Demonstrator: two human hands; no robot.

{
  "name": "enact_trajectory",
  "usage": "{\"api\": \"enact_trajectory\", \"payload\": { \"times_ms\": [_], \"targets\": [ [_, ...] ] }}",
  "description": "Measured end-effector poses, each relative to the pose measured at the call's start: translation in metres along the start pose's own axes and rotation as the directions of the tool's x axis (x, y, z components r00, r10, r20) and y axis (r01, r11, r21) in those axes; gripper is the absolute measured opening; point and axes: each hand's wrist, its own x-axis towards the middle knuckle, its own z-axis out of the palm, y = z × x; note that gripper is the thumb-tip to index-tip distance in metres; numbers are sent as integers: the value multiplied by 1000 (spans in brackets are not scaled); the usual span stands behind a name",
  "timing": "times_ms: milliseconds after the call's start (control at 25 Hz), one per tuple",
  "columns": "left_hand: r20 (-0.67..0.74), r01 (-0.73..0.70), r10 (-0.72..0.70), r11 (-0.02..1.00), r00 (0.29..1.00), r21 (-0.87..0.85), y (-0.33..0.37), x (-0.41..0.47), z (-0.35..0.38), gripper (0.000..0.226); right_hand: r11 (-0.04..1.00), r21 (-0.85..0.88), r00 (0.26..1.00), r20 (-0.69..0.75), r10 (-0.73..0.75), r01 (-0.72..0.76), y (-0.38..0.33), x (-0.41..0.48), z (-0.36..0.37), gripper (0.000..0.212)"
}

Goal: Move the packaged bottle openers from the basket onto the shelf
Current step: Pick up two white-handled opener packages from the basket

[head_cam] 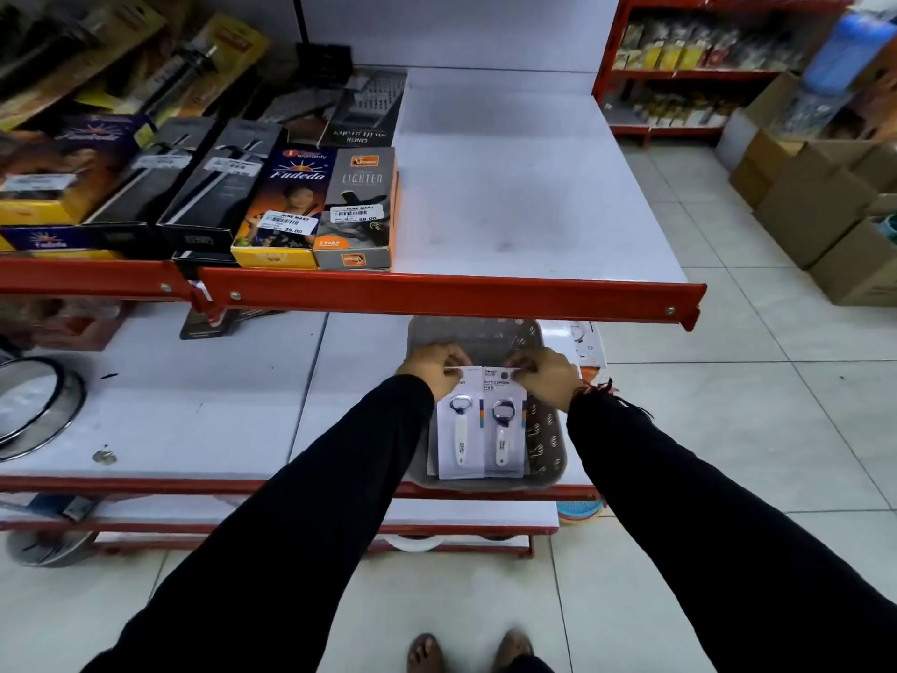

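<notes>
A grey plastic basket (pixel 551 454) sits on the lower white shelf, under the red front rail of the upper shelf (pixel 524 187). Over the basket I hold two white carded bottle openers side by side. My left hand (pixel 432 369) pinches the top of the left package (pixel 458 429). My right hand (pixel 546 374) pinches the top of the right package (pixel 502 429). Each card shows a white-handled opener with a metal head. More cards seem to lie beneath them in the basket.
Boxed lighters (pixel 359 206) and graters fill the left half of the upper shelf; its right half is bare white. A red rail (pixel 451 293) overhangs the basket. A steel sieve (pixel 34 405) lies at the left of the lower shelf. Cardboard boxes (pixel 820 206) stand on the floor at right.
</notes>
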Motion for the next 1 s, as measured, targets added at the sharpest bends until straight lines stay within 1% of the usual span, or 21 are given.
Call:
{"api": "enact_trajectory", "payload": {
  "times_ms": [40,80,200,320,400,480,640,760,880,1000],
  "targets": [
    [-4,3,-3,995,1000,-95,0,-7,-3,18,996,84,1000,19,-5,3,0,-7,-4,20],
    [-14,-6,4,989,1000,-151,1,-15,-7,17,991,131,999,27,-22,19,-1,-15,-8,20],
    [-58,-52,41,976,998,-212,5,-40,-19,17,982,163,996,-20,-91,93,-7,-38,-18,21],
    [-175,-121,74,952,982,-282,14,-62,-31,18,963,210,981,-135,-141,168,-14,-58,-24,23],
    [-244,-159,87,943,966,-292,20,-78,-37,19,953,223,967,-198,-162,205,-18,-73,-28,24],
    [-274,-191,110,937,955,-291,26,-95,-43,19,937,254,955,-233,-181,240,-23,-90,-35,24],
    [-256,-242,159,911,954,-333,37,-127,-50,18,895,333,942,-257,-216,296,-33,-122,-44,21],
    [-220,-256,179,878,959,-404,47,-146,-53,20,869,342,924,-268,-274,357,-39,-143,-51,20],
    [-206,-292,222,856,953,-426,62,-159,-66,22,835,359,895,-319,-310,417,-44,-158,-66,19],
    [-217,-323,251,846,943,-425,80,-165,-86,22,781,421,877,-348,-332,462,-56,-164,-87,17]
  ]
}}
